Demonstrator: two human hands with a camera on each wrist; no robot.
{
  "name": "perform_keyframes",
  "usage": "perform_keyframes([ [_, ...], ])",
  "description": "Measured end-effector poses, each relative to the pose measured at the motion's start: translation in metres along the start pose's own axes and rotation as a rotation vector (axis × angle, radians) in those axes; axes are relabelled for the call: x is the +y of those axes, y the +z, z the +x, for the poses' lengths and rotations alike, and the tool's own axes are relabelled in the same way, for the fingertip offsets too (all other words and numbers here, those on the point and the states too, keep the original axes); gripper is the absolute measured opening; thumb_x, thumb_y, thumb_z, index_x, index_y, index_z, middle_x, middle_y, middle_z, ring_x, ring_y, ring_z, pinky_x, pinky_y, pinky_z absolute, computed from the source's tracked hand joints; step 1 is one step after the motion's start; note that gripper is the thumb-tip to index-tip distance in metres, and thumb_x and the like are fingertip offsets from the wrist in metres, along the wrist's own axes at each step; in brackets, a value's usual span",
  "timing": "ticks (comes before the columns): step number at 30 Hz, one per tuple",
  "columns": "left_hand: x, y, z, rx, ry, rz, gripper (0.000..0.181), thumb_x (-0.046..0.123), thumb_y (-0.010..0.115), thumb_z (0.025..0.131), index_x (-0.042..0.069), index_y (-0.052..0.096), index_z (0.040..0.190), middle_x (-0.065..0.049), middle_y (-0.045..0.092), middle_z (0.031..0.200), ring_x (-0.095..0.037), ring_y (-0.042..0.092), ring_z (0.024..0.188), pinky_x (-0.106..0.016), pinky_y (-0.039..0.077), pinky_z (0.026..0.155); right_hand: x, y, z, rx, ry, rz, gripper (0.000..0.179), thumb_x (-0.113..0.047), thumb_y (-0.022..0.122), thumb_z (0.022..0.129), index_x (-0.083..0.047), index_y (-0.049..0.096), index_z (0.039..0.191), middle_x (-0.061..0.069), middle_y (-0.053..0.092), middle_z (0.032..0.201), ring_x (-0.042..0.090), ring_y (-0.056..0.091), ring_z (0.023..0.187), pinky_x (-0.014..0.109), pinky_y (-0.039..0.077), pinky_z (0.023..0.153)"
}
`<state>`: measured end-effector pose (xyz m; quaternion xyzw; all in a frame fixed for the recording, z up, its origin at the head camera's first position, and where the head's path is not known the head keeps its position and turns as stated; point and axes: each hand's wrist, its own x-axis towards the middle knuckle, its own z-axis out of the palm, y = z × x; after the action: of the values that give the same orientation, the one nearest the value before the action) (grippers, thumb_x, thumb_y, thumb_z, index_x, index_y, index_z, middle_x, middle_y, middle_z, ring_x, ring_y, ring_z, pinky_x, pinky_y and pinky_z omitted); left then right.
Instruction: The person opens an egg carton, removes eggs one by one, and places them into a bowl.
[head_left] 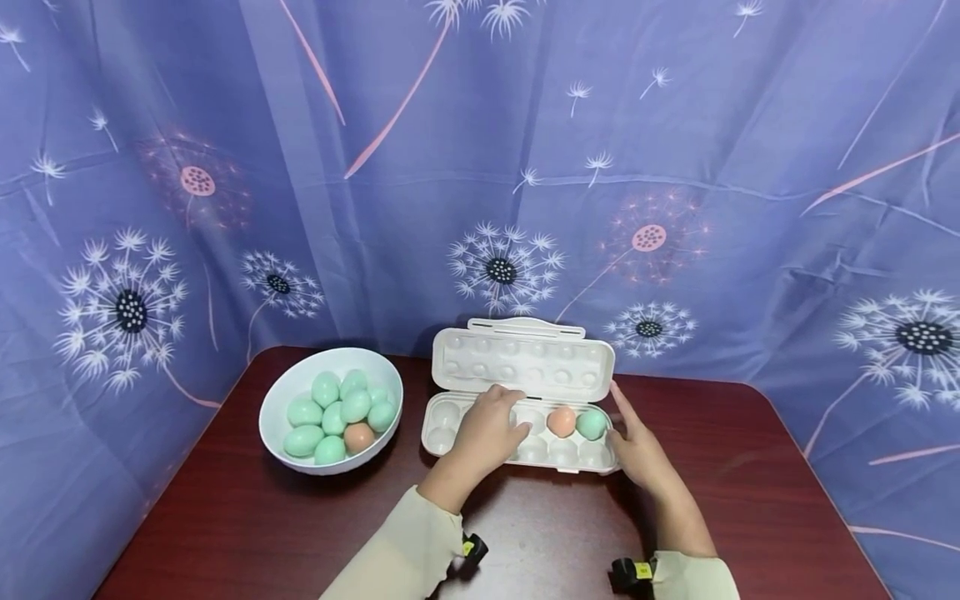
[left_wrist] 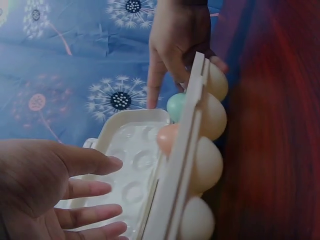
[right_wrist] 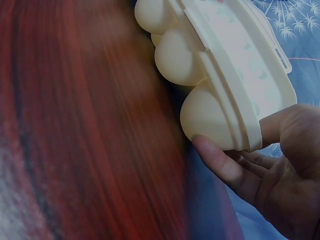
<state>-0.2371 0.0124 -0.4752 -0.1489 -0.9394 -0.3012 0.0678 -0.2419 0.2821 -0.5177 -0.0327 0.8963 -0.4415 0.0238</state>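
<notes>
In the head view a white plastic egg carton point(head_left: 540, 463) lies with its lid point(head_left: 522, 379) raised at the back. An orange egg point(head_left: 561, 422) and a green egg point(head_left: 592, 424) sit side by side in its back row, at the right end. My left hand point(head_left: 487, 429) hovers over the left-middle cups, which it partly hides; its fingers are spread with nothing between them. My right hand point(head_left: 641, 454) holds the carton's right end. In the right wrist view its thumb point(right_wrist: 220, 162) presses the end cup, with the other fingers behind the rim.
To the left of the carton stands a white bowl point(head_left: 273, 442) with several green eggs point(head_left: 303, 440) and one orange egg in it. The dark red wooden table point(head_left: 750, 483) ends at the back against a blue dandelion-print curtain point(head_left: 390, 250).
</notes>
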Motion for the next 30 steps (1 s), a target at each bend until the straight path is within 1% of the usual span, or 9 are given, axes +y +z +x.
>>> perform_keyframes([
  [5, 0.002, 0.012, 0.006, -0.003, 0.020, 0.025, 0.048, 0.028, 0.076, 0.088, 0.011, 0.066, 0.131, -0.009, 0.066, 0.123, -0.025, 0.065, 0.111, -0.038, 0.056, 0.091, -0.001, 0.000, 0.000, 0.008, -0.001, -0.011, 0.080, 0.001, 0.045, 0.097, -0.028, 0.011, 0.164, 0.029, 0.059, 0.132, 0.032, 0.065, 0.103, 0.025, 0.054, 0.073],
  [12, 0.007, 0.030, 0.013, -0.035, 0.025, 0.055, 0.049, 0.027, 0.077, 0.086, 0.011, 0.066, 0.131, -0.007, 0.066, 0.122, -0.023, 0.065, 0.112, -0.036, 0.056, 0.092, -0.001, 0.000, 0.000, 0.001, 0.005, -0.009, 0.080, 0.000, 0.045, 0.098, -0.030, 0.010, 0.164, 0.028, 0.058, 0.133, 0.031, 0.066, 0.100, 0.025, 0.055, 0.071],
  [18, 0.014, 0.046, 0.018, -0.023, 0.031, 0.014, 0.048, 0.026, 0.078, 0.085, 0.012, 0.067, 0.130, -0.007, 0.066, 0.116, -0.023, 0.066, 0.105, -0.035, 0.056, 0.086, 0.000, 0.002, 0.000, 0.012, -0.015, 0.017, 0.082, 0.001, 0.049, 0.097, -0.030, 0.013, 0.164, 0.028, 0.060, 0.129, 0.026, 0.066, 0.095, 0.025, 0.056, 0.070],
  [23, 0.017, 0.059, 0.019, -0.004, 0.046, -0.021, 0.042, 0.026, 0.078, 0.086, 0.014, 0.070, 0.125, -0.006, 0.066, 0.110, -0.022, 0.065, 0.102, -0.033, 0.055, 0.085, -0.001, 0.003, -0.001, 0.011, -0.036, 0.029, 0.082, 0.004, 0.050, 0.096, -0.026, 0.014, 0.164, 0.028, 0.061, 0.127, 0.028, 0.066, 0.099, 0.026, 0.056, 0.071],
  [26, 0.017, 0.064, 0.019, 0.013, 0.056, -0.006, 0.041, 0.027, 0.079, 0.085, 0.014, 0.070, 0.123, -0.006, 0.066, 0.110, -0.022, 0.065, 0.104, -0.032, 0.055, 0.086, -0.002, 0.003, -0.001, 0.012, -0.036, 0.026, 0.084, 0.005, 0.051, 0.095, -0.024, 0.015, 0.164, 0.028, 0.061, 0.127, 0.029, 0.065, 0.103, 0.025, 0.055, 0.071],
  [30, 0.017, 0.071, 0.021, 0.035, 0.066, 0.035, 0.040, 0.028, 0.079, 0.085, 0.016, 0.070, 0.122, -0.005, 0.066, 0.111, -0.021, 0.064, 0.105, -0.032, 0.055, 0.085, -0.002, 0.001, -0.001, 0.010, -0.023, 0.024, 0.086, 0.005, 0.052, 0.093, -0.025, 0.013, 0.164, 0.027, 0.061, 0.128, 0.028, 0.065, 0.102, 0.025, 0.055, 0.070],
])
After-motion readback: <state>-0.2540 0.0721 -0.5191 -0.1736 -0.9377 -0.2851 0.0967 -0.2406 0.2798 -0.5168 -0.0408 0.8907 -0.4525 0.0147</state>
